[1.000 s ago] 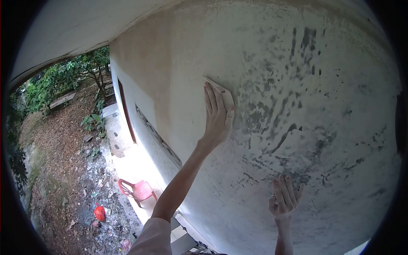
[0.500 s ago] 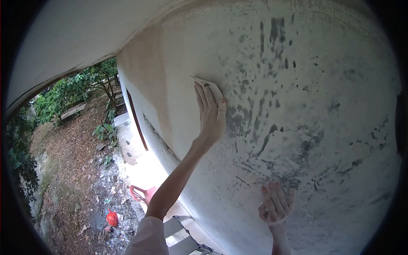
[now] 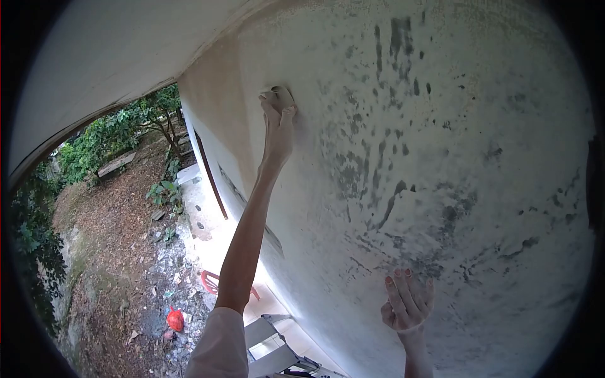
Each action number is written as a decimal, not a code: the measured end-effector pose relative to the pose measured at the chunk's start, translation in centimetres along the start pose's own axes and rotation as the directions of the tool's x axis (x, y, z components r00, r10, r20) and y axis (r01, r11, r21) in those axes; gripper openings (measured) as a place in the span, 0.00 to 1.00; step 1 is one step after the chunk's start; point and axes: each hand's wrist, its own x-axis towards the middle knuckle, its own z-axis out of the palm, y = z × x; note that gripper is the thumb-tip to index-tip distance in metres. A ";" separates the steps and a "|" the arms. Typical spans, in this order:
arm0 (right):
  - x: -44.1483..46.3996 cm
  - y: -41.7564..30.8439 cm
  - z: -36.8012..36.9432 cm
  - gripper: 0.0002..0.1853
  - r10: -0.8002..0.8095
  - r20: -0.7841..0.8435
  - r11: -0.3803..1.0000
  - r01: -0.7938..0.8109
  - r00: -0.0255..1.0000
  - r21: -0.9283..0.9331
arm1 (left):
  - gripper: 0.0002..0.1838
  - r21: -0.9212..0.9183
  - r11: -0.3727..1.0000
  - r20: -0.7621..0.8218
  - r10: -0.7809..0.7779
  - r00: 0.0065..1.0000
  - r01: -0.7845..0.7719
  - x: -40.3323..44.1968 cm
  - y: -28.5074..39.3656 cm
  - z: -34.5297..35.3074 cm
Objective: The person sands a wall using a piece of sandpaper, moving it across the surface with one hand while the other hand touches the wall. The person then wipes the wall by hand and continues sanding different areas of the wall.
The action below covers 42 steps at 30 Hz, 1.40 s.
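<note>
High on the wall [image 3: 328, 220], my left hand [image 3: 278, 129] grips a pale, curled sheet of sandpaper [image 3: 285, 96] and holds it against the surface. Its fingers bend around the sheet, partly hiding it. Lower and to the right, my right hand [image 3: 406, 302] is at the wall with its fingers stretched out and nothing in it. Dark grey patches and streaks mark the whitish wall between and above the two hands. A brownish band of bare wall lies just left of the sandpaper.
Below my left arm are a metal ladder [image 3: 277, 362] and a red plastic chair [image 3: 210, 282]. A red bag [image 3: 175, 319] lies among litter on the ground. Trees [image 3: 101, 142] and a leaf-covered slope are at the left, and a ceiling [image 3: 126, 44] meets the wall above.
My left hand has moved up and left along the wall with the sandpaper, its fingers now more bent. My right hand has stayed nearly in place. The view has shifted slightly.
</note>
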 end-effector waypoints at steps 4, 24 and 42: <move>-0.2 0.0 0.0 0.24 0.006 0.002 1.000 -0.006 1.000 0.018 | 0.28 0.049 0.994 -0.026 0.099 0.995 -0.097 -3.8 2.0 1.1; -0.3 -0.4 0.4 0.21 0.042 -0.013 0.999 -0.042 0.999 -0.009 | 0.40 0.180 0.983 -0.160 0.006 0.987 0.023 -2.0 8.4 5.1; -0.3 -0.5 0.4 0.21 0.039 -0.033 0.999 -0.040 0.999 -0.028 | 0.35 0.215 0.969 -0.184 0.160 0.970 -0.119 7.9 4.1 2.0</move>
